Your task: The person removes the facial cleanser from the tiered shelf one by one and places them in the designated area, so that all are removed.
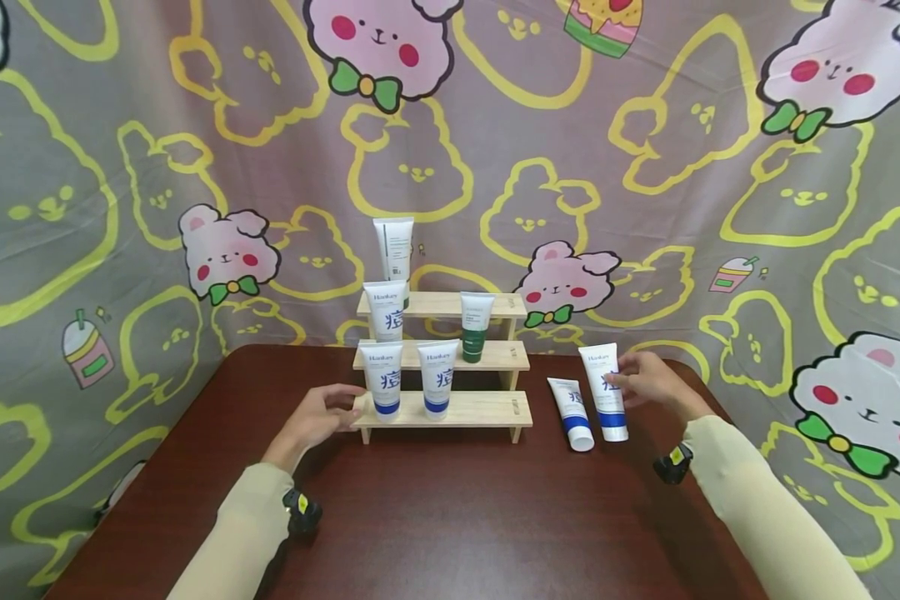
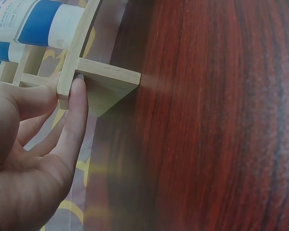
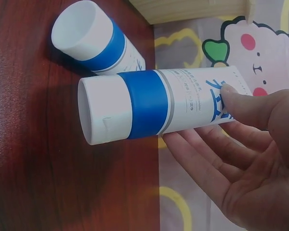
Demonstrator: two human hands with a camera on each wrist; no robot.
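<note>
My right hand (image 1: 651, 383) holds a white squeeze tube (image 1: 604, 392) with a blue band, cap down, thumb on its printed front and fingers behind. Just left of it a similar tube (image 1: 572, 414) lies on the table, its cap towards me. With thumb above and a finger beneath, my left hand (image 2: 43, 139) pinches the left end of the bottom step of a wooden tiered display stand (image 1: 487, 410). On that step stand two blue-banded tubes, a left one (image 1: 382, 381) and a right one (image 1: 438, 379), both upright on their caps.
On the middle step stand another white tube (image 1: 387, 312) and a smaller green-and-white tube (image 1: 476, 327). A taller tube (image 1: 396, 250) is on the top step at the left. A patterned cloth (image 1: 435, 150) hangs behind the dark red wooden table (image 1: 480, 517).
</note>
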